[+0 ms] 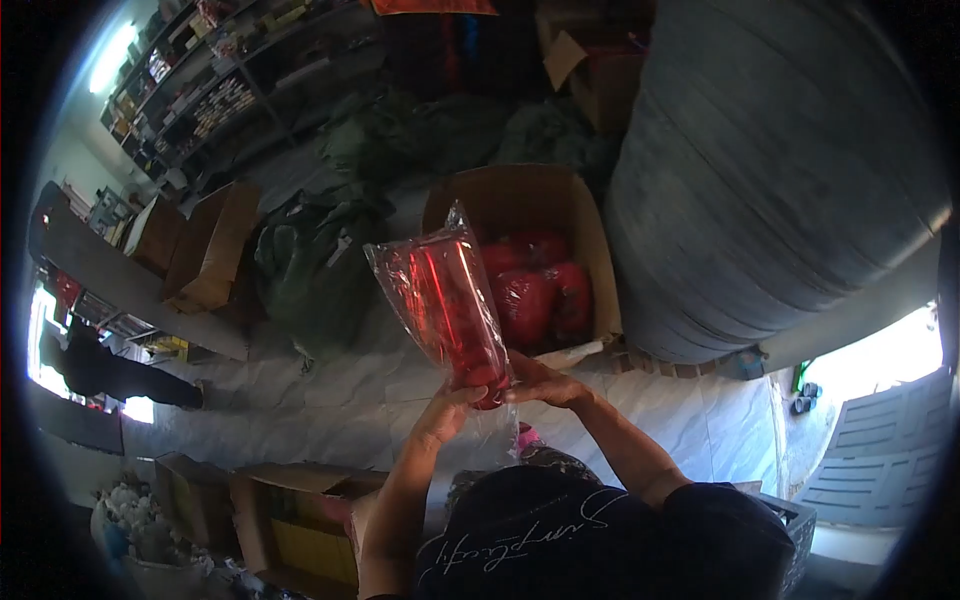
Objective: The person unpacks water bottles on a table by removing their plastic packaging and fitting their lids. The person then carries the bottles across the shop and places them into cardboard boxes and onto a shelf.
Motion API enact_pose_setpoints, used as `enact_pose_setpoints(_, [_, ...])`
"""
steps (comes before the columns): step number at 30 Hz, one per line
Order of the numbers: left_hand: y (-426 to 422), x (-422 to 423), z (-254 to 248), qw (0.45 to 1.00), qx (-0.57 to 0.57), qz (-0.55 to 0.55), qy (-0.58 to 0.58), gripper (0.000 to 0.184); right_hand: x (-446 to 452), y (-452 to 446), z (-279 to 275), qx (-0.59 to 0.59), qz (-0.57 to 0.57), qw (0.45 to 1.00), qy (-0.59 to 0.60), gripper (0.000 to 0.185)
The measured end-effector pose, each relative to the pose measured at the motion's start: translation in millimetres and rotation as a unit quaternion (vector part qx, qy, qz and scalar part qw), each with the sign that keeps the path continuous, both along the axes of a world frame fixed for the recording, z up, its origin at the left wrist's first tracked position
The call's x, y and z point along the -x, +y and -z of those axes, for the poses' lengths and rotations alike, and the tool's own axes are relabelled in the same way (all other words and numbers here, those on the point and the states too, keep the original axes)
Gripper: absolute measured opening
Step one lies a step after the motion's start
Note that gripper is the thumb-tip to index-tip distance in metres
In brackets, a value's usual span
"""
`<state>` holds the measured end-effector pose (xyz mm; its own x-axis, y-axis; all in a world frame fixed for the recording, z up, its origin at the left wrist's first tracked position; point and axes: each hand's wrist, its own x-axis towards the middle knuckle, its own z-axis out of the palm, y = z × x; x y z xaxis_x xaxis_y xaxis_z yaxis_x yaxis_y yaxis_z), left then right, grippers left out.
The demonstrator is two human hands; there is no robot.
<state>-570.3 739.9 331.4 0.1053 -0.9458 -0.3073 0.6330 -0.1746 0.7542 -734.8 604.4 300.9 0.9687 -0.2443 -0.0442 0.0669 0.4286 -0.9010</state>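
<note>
A shiny red object in a clear plastic bag (445,300) is held up in front of the body, its bottom end between both hands. My left hand (448,413) grips that end from the left side, fingers closed on it. From the right, my right hand (545,383) holds the same end, its fingers pressed to the plastic. Just behind the bag stands an open cardboard box (603,290) with several red wrapped items (525,300) inside. The bag overlaps the box's left part in view.
A large grey rounded form (770,180) fills the right side. Dark green sacks (310,270) lie left of the box. An open carton (212,245) is farther left, another carton (255,520) at the lower left. Shelves (260,95) stand at the back.
</note>
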Motion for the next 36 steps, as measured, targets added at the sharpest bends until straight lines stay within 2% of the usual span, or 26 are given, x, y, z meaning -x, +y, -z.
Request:
enact_pose_setpoints(4, [-1,-60,24,0.998,-0.050,0.006,-0.027,0.066,-74,-12,3,0.046,-0.042,0.997,0.051,0.084])
enact_pose_setpoints(6, [-6,-89,20,0.997,-0.069,-0.010,-0.034,0.069,-104,-11,8,-0.038,-0.035,0.997,0.059,0.081])
enact_pose_setpoints(8, [-10,-127,17,0.995,-0.086,-0.023,-0.036,0.071,-145,-12,15,-0.033,-0.008,0.996,0.087,0.081])
enact_pose_setpoints(10, [-17,-164,20,0.971,-0.152,-0.152,-0.109,0.072,-186,-10,23,-0.022,0.019,0.992,0.122,0.081])
enact_pose_setpoints(11, [-22,-184,27,0.972,-0.150,-0.149,-0.104,0.072,-212,-7,25,0.119,0.069,0.979,0.153,0.079])
enact_pose_setpoints(12, [-29,-207,36,0.968,-0.112,-0.176,-0.136,0.075,-239,-3,26,0.259,0.115,0.942,0.180,0.076])
enact_pose_setpoints(13, [-36,-231,43,0.962,-0.073,-0.204,-0.166,0.079,-265,4,26,0.441,0.162,0.863,0.186,0.084])
enact_pose_setpoints(14, [-39,-256,45,0.963,-0.070,-0.207,-0.158,0.079,-293,8,25,0.447,0.158,0.860,0.191,0.084])
enact_pose_setpoints(16, [-42,-307,45,0.953,0.014,-0.277,-0.125,0.081,-347,14,18,0.459,0.174,0.853,0.176,0.092])
enact_pose_setpoints(17, [-42,-329,36,0.940,0.011,-0.329,-0.086,0.073,-373,14,8,0.445,0.175,0.871,0.113,0.096])
enact_pose_setpoints(18, [-42,-353,32,0.940,0.013,-0.332,-0.083,0.073,-391,14,-1,0.448,0.172,0.870,0.114,0.096])
enact_pose_setpoints(20, [-39,-401,28,0.919,0.066,-0.381,-0.077,0.067,-412,10,-22,0.279,0.098,0.933,0.206,0.097])
enact_pose_setpoints(21, [-38,-425,32,0.922,0.063,-0.376,-0.074,0.067,-423,2,-15,0.314,0.047,0.910,0.268,0.086])
enact_pose_setpoints(22, [-39,-451,40,0.922,0.069,-0.377,-0.057,0.058,-430,-3,-9,0.311,0.051,0.908,0.275,0.086])
enact_pose_setpoints(23, [-42,-470,45,0.922,0.077,-0.378,-0.039,0.050,-435,-10,-5,0.304,-0.014,0.904,0.299,0.074])
enact_pose_setpoints(24, [-44,-486,40,0.924,0.078,-0.373,-0.033,0.050,-440,-18,-2,0.298,-0.079,0.896,0.320,0.062])
enact_pose_setpoints(25, [-45,-500,36,0.930,0.086,-0.358,0.005,0.045,-443,-22,10,0.300,-0.076,0.894,0.325,0.062])
enact_pose_setpoints(27, [-58,-523,25,0.928,0.109,-0.350,0.059,0.035,-451,-26,27,0.090,0.043,0.972,0.214,0.036])
enact_pose_setpoints(28, [-63,-533,24,0.927,0.110,-0.353,0.065,0.035,-457,-32,32,0.093,0.040,0.971,0.218,0.036])
enact_pose_setpoints(29, [-69,-544,24,0.929,0.113,-0.336,0.102,0.033,-467,-37,29,-0.054,0.102,0.980,0.160,0.028])
enact_pose_setpoints(30, [-78,-556,25,0.932,0.116,-0.317,0.136,0.032,-478,-44,28,-0.200,0.162,0.962,0.095,0.020])
enact_pose_setpoints(34, [-130,-583,35,0.931,0.103,-0.303,0.176,0.033,-523,-92,36,-0.140,0.187,0.972,0.030,0.017])
enact_pose_setpoints(36, [-164,-601,37,0.934,0.103,-0.293,0.174,0.035,-548,-121,20,-0.033,0.179,0.981,0.067,0.015])
